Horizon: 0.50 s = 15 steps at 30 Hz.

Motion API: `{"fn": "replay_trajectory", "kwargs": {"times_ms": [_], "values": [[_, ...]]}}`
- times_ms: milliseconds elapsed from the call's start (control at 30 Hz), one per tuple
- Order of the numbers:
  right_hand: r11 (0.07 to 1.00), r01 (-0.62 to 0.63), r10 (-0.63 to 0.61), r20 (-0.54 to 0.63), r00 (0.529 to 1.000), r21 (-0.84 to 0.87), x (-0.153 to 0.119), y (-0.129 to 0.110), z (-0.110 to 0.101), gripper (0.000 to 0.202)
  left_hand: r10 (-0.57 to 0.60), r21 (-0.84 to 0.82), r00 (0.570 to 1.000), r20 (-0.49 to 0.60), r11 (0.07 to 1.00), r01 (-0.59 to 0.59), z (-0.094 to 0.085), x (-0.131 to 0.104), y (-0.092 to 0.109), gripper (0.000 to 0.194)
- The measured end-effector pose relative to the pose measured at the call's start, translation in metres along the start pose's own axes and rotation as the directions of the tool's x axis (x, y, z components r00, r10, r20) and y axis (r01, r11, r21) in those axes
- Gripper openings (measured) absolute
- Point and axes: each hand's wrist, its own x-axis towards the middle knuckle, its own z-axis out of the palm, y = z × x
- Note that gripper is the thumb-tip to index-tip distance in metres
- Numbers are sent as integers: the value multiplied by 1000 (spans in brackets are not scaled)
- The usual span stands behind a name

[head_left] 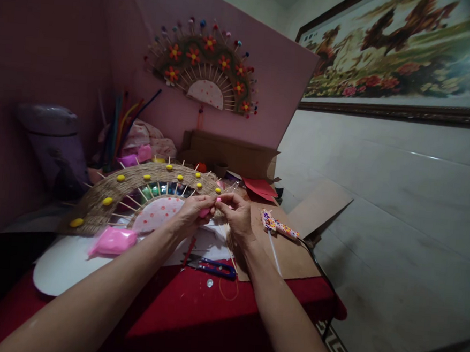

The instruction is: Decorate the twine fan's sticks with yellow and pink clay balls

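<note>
My left hand (196,212) is closed around a lump of pink modelling clay (204,212). Fingertips meet there with my right hand (234,212), which pinches a small bit of the same pink clay (218,200). Behind both hands stands a fan-shaped craft (96,204) of wound twine on thin sticks, dotted with yellow ovals (107,201). Its inner half-disc (155,213) is white with reddish dots. A pink packet of clay (113,241) lies left of my left forearm.
Blue-handled snips (216,267) lie on the red tablecloth (193,312). A patterned glue gun (280,226) with a cord rests on the cardboard (260,242) at right. Behind are a cardboard box (229,146) and pipe cleaners (124,120). A finished flowered fan (206,67) hangs on the pink board.
</note>
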Motion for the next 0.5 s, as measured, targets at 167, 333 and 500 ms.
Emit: {"fn": "replay_trajectory", "kwargs": {"times_ms": [167, 333, 500], "values": [[994, 88, -90, -16, 996, -66, 0, 4, -2, 15, 3, 36, 1000, -14, 999, -3, 1, -2, 2, 37], [977, 119, -124, -13, 992, -176, 0, 3, -4, 15, 18, 54, 1000, -5, 998, -17, 1, -2, 2, 36], [978, 144, -149, -22, 989, -150, 0, 6, -4, 16, 19, 49, 1000, 2, 999, -19, 0, 0, 1, 37]]}}
